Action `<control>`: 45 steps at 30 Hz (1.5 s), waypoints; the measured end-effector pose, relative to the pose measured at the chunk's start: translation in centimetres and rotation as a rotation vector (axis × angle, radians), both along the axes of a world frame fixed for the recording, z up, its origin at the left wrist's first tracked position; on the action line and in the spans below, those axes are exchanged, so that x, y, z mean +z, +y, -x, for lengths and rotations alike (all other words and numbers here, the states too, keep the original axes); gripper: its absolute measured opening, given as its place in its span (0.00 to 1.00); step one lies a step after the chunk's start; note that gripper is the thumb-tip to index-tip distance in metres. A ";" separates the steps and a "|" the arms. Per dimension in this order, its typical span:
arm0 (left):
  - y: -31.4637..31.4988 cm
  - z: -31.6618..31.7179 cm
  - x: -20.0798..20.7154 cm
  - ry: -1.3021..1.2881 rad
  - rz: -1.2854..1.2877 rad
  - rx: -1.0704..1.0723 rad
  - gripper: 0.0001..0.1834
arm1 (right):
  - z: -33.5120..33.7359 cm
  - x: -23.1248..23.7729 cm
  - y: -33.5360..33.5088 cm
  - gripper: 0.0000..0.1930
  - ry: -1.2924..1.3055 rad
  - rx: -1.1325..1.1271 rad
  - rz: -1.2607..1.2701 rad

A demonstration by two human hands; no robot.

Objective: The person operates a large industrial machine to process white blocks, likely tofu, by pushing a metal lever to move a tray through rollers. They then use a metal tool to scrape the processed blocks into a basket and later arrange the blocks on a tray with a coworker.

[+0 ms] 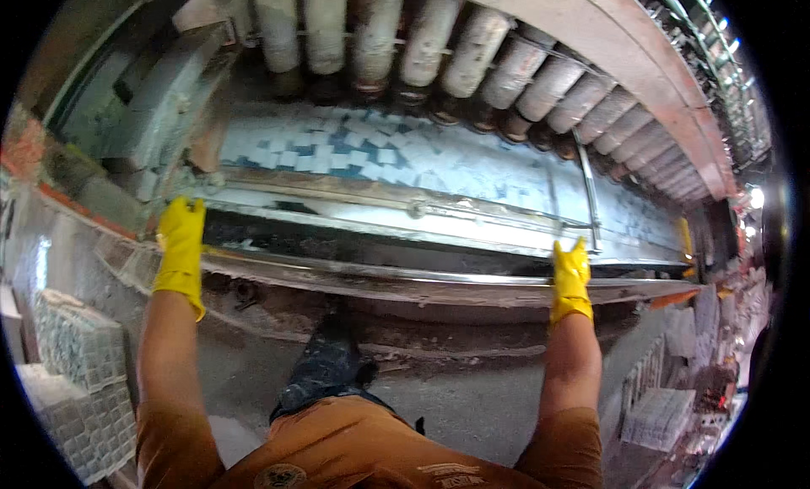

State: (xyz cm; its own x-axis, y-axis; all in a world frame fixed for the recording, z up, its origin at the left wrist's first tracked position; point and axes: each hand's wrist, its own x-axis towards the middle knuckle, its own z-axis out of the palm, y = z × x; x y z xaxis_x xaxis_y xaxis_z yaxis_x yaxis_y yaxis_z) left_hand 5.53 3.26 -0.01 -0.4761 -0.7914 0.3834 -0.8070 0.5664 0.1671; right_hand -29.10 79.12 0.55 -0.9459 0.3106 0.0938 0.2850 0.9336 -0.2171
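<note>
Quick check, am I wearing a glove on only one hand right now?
No, the left hand and the right hand are both covered by yellow gloves.

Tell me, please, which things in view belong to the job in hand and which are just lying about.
Apparently in use: yellow gloves; shiny metal rail by the right hand; white tiles; row of grey cylinders.

Apparently lying about: gridded stacks, lower left; pale stack, lower right.
</note>
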 end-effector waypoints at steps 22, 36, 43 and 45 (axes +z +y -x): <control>0.6 1.6 2.0 -0.019 -0.253 -0.029 0.25 | -2.5 3.1 -1.4 0.31 0.117 0.005 0.053; 0.8 1.3 4.0 -0.023 -0.269 -0.094 0.23 | -2.7 3.8 -2.0 0.26 0.098 -0.037 0.122; -1.8 0.6 2.7 -0.006 -0.254 -0.095 0.23 | -2.8 3.4 -2.3 0.25 0.111 -0.026 0.078; 0.5 1.5 3.9 -0.006 -0.318 -0.074 0.23 | -3.0 3.1 -1.5 0.25 0.128 -0.038 0.068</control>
State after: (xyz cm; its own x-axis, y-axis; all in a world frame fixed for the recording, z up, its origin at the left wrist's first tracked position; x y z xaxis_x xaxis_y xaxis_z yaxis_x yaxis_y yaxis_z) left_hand 3.98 3.73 3.92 -0.5386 -0.8340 0.1201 -0.7668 0.5442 0.3405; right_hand -26.08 77.58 3.67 -0.9150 0.3560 0.1899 0.2862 0.9044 -0.3165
